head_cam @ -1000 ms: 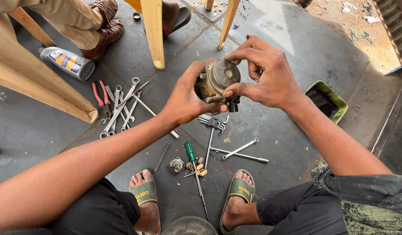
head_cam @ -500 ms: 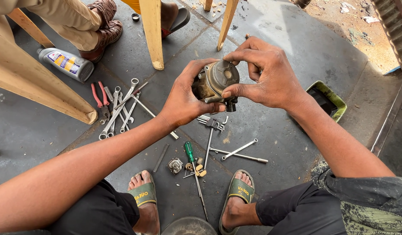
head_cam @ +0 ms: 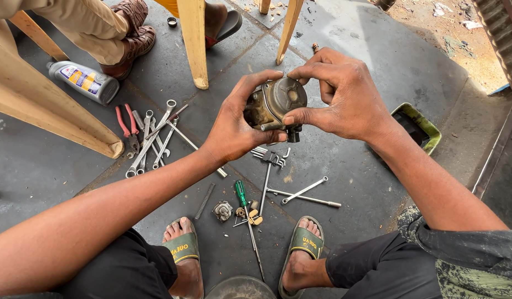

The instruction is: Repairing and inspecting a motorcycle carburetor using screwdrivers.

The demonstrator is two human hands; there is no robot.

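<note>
Cupping the carburetor [head_cam: 273, 108] in my left hand [head_cam: 233, 130], right hand [head_cam: 344, 99] pinching its cap, raised over tools for a close look.

Grimy round metal engine part [head_cam: 275, 108], aloft between both hands

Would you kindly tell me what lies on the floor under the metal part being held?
Below the metal part, small spanners and long rods lie on the floor. The hands cover whatever lies directly beneath.
</note>
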